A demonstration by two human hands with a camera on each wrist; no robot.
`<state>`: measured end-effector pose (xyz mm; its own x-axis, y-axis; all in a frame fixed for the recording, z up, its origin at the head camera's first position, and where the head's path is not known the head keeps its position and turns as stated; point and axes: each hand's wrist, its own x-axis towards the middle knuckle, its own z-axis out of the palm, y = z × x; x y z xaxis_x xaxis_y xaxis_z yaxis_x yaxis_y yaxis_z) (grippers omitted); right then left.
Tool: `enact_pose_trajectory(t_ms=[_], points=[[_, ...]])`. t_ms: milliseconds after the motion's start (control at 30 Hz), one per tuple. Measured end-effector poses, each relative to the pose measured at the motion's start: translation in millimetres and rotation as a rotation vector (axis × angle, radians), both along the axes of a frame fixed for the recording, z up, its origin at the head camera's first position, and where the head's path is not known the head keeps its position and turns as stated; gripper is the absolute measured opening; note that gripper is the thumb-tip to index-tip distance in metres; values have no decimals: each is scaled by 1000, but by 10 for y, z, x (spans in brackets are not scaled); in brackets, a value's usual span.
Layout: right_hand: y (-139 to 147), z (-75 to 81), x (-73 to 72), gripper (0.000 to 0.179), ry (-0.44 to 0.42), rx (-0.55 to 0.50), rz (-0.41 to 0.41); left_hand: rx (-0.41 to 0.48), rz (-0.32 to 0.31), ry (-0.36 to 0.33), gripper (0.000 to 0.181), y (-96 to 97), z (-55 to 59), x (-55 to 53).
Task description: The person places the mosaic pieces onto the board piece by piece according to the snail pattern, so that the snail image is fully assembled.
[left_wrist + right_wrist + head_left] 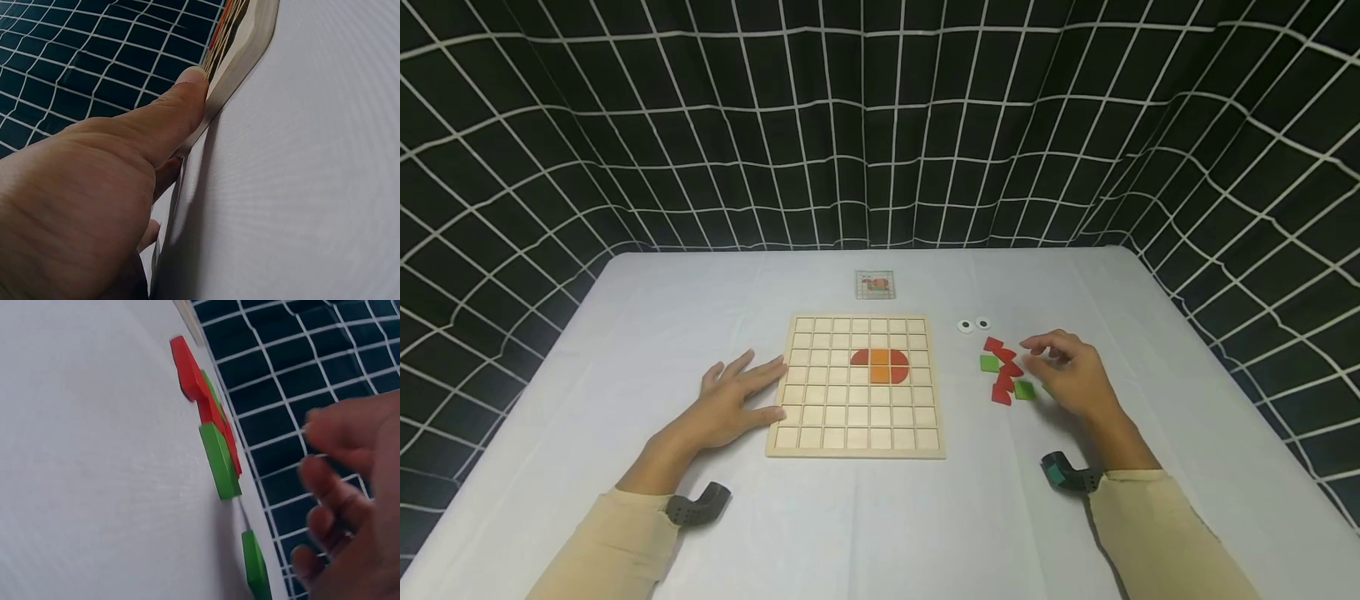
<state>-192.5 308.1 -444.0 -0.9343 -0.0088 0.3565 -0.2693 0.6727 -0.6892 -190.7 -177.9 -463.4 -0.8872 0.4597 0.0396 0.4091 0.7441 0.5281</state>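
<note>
My left hand rests at the left edge of a wooden grid board, fingers spread. In the left wrist view its thumb lies against the board's side. Orange squares and red rounded pieces sit in cells right of the board's centre. Just above the table, my right hand hovers with bent fingers and nothing between thumb and fingertips. Beside it lie several red pieces and green squares. Another green piece lies below this hand in the right wrist view.
Two round white eye pieces lie beyond the red and green ones. A small patterned card lies behind the board. A white cloth covers the table, and a dark curtain with white grid lines surrounds its back and sides.
</note>
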Motion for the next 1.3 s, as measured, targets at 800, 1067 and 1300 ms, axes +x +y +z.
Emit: enact_pose_trajectory(t_ms=[800,1067,1300], points=[[43,-116,-68,25,-237,266,46,5,13,-9,71,-32,-15,-1],[7,-78,-47,42,-323,308,26,1,10,-17,71,-13,-2,-8],[2,-100,-51,33,-297,285,15,-1,-2,-9,70,-3,-13,-21]])
